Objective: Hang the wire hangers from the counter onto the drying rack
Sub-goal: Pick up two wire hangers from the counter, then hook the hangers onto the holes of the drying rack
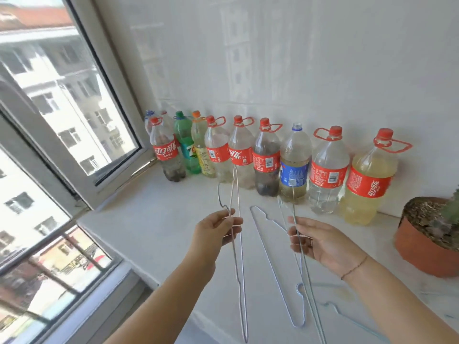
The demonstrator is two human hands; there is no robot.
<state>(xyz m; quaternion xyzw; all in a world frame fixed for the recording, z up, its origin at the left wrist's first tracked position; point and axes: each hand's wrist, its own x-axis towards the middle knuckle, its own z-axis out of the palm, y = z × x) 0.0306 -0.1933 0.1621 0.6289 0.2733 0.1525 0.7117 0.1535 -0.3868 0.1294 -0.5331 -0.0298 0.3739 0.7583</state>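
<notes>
My left hand (215, 230) pinches a thin white wire hanger (238, 271) near its hook, lifted above the white counter (154, 234) and seen edge-on. Another pale green wire hanger (306, 264) is gripped by my right hand (320, 244), also raised and edge-on. Between the hands a third, light blue hanger (269, 252) lies flat on the counter. More blue wire (332, 307) lies on the counter under my right forearm. No drying rack is in view.
A row of several large plastic bottles (265, 157) stands along the white tiled wall behind the hangers. A terracotta pot with a cactus (427, 242) sits at the right. An open window (74, 112) frames the counter's left side.
</notes>
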